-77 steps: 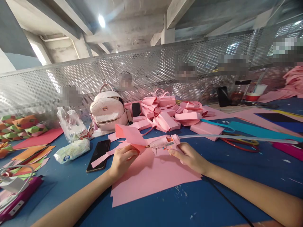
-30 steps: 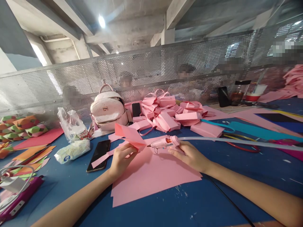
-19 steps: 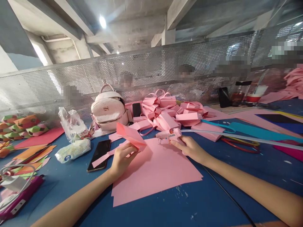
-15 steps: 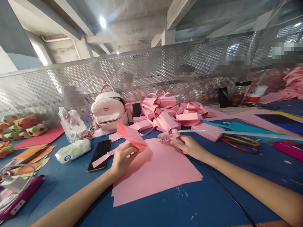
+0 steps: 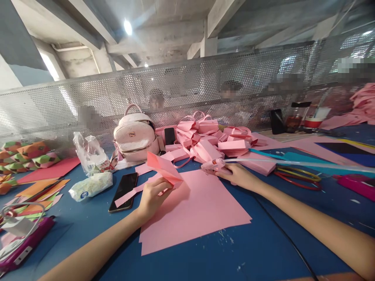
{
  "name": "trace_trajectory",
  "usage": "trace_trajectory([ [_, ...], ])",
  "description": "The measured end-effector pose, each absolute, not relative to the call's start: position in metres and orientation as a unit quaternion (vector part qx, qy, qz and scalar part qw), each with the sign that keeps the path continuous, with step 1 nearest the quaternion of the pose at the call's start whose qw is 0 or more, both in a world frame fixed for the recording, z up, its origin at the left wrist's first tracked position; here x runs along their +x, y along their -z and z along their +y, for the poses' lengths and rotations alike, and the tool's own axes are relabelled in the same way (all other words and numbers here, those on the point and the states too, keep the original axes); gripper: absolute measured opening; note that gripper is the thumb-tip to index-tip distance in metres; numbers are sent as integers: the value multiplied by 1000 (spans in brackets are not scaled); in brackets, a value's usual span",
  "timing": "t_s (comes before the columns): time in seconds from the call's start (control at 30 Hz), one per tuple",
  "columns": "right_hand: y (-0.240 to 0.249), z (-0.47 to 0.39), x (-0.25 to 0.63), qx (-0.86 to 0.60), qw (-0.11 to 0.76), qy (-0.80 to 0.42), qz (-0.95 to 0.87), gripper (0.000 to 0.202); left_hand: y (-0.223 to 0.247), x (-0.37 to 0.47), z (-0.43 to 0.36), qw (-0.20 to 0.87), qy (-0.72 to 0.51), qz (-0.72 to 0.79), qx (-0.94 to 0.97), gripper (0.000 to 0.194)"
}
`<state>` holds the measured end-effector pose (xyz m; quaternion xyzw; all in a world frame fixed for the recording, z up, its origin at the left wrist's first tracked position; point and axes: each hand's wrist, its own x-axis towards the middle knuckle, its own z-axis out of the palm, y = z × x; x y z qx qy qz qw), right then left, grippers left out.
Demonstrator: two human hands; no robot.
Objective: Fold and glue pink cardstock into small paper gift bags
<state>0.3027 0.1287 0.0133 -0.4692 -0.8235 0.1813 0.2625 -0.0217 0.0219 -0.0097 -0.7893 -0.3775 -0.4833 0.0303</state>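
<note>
My left hand [image 5: 154,197] pinches a folded pink paper piece [image 5: 165,168], raised over the left part of some flat pink sheets [image 5: 202,218]. A narrow pink strip [image 5: 125,198] sticks out to the left of that hand, over a black phone [image 5: 118,195]. My right hand [image 5: 237,174] is wrapped round a pink glue gun [image 5: 215,164], whose nozzle points left, above the far right edge of the sheets. A long clear glue stick runs from the gun's back to the right. A gap separates the nozzle from the folded paper.
Behind the sheets lies a heap of folded pink paper boxes [image 5: 205,144], beside a pale backpack [image 5: 134,136]. A tissue pack [image 5: 91,186] and a power strip [image 5: 29,244] are at left. A black cord runs under my right forearm.
My right hand has moved slightly to the right with the glue gun, away from the folded paper. My left hand and its paper have barely moved.
</note>
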Motion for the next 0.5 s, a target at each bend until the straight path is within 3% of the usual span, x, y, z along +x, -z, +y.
trace_trajectory([
  [0.5, -17, 146, 333, -488, 197, -227, -819, 39, 9, -21, 22, 51, 474, -378, -794, 24],
])
